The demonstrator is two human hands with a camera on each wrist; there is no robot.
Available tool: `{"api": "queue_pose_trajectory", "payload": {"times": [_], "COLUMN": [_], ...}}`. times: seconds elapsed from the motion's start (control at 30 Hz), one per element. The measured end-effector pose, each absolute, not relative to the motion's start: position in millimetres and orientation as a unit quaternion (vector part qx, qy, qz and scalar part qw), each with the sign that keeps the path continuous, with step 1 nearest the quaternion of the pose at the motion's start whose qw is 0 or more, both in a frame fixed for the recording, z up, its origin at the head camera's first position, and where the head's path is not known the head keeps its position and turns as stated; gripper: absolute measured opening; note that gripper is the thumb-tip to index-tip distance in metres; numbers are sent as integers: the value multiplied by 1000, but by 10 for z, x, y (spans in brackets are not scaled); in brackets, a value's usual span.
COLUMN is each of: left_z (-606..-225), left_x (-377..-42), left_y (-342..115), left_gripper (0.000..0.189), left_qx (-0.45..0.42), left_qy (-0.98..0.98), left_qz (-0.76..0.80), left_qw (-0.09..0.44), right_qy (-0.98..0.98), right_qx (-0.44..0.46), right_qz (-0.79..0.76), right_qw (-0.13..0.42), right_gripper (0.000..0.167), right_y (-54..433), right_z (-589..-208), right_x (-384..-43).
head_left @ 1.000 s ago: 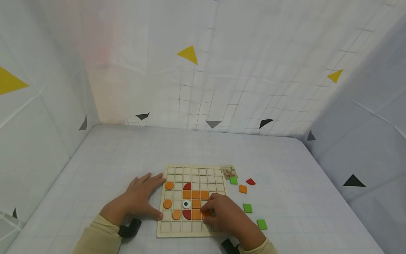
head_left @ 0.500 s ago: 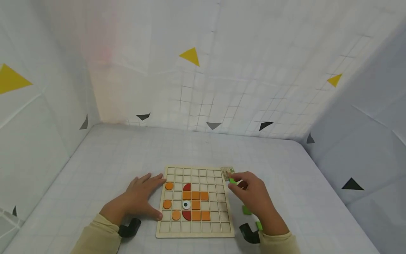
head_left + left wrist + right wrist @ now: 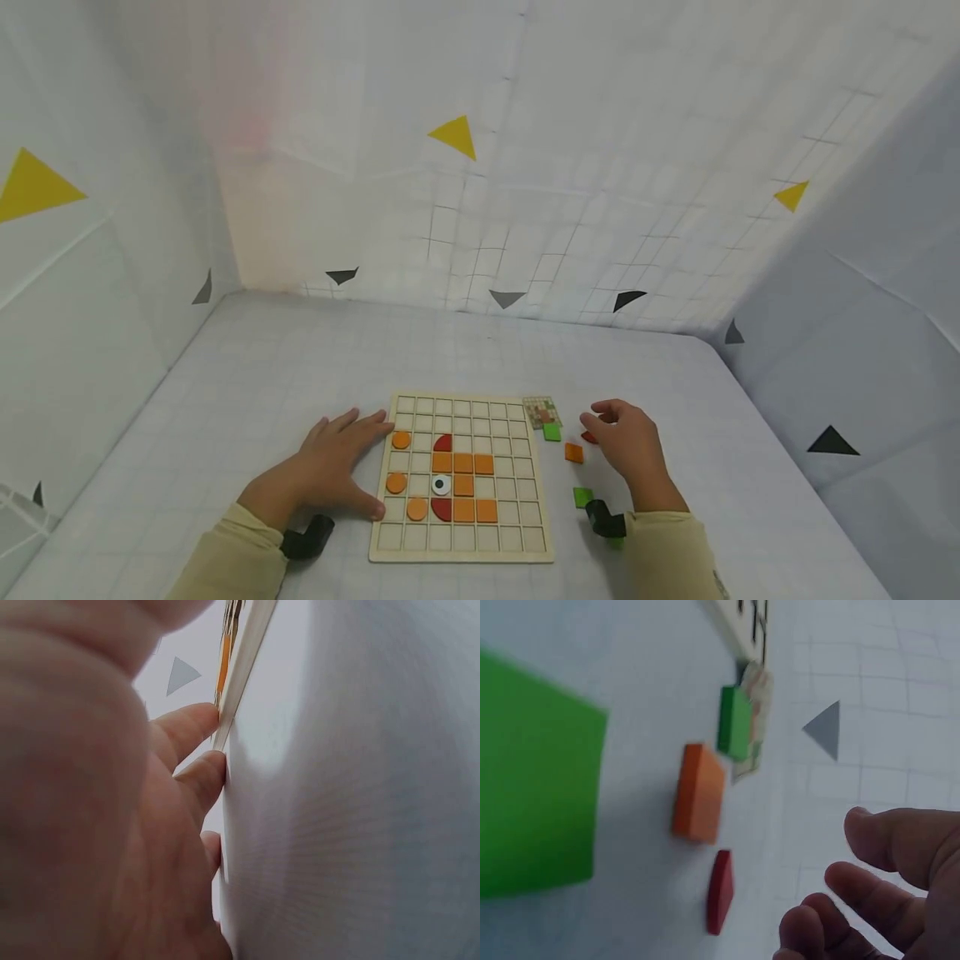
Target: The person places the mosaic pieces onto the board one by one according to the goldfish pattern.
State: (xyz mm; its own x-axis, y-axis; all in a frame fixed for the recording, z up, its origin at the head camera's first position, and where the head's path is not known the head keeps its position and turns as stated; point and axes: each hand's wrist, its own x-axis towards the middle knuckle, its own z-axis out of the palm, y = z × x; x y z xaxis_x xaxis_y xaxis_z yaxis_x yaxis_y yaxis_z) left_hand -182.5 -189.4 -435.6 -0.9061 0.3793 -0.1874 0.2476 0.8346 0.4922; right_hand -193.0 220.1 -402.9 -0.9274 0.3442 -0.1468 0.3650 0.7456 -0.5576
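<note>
A pale wooden grid board point(image 3: 517, 537) lies in front of me, bearing orange squares point(image 3: 463, 485), orange discs point(image 3: 401, 439), two red quarter-circles point(image 3: 442, 509) and a white eye disc point(image 3: 441, 484). My left hand point(image 3: 318, 471) is spread at the board's left edge, fingertips and thumb touching its rim point(image 3: 244, 671). Right of the board, my right hand point(image 3: 626, 442) hovers with loosely bent fingers and holds nothing. Just beside its fingertips a red quarter-circle piece point(image 3: 720, 892) lies on the table, partly hidden in the head view.
Loose pieces lie right of the board: an orange square point(image 3: 573, 452), a green square point(image 3: 552, 432) and another green square point(image 3: 582, 497). A small pattern card point(image 3: 542, 410) touches the board's upper right corner. White sheeting point(image 3: 360, 225) walls the table's back and sides.
My right hand let go of an orange square in the board's lower right area, then moved up and right, past the green square, to the loose red piece. The left hand stayed put.
</note>
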Motion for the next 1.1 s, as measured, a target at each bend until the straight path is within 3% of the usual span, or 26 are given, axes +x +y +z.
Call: {"api": "queue_pose_trajectory", "payload": {"times": [0.47, 1.1], "left_z": [-4350, -4372], "left_x": [-1830, -1840], "left_y": [-1901, -1901], "left_gripper": [118, 119], "left_qx": [163, 163], "left_qy": [947, 947], "left_qz": [235, 236], "left_qw": [145, 143], "right_qy": [944, 955], "right_qx": [196, 185], "right_qz": [-246, -213], "right_qw": [95, 95], "right_gripper": [42, 27], "right_y": [2394, 2309], "right_z": [-4149, -4180], "right_x": [-2065, -2099]}}
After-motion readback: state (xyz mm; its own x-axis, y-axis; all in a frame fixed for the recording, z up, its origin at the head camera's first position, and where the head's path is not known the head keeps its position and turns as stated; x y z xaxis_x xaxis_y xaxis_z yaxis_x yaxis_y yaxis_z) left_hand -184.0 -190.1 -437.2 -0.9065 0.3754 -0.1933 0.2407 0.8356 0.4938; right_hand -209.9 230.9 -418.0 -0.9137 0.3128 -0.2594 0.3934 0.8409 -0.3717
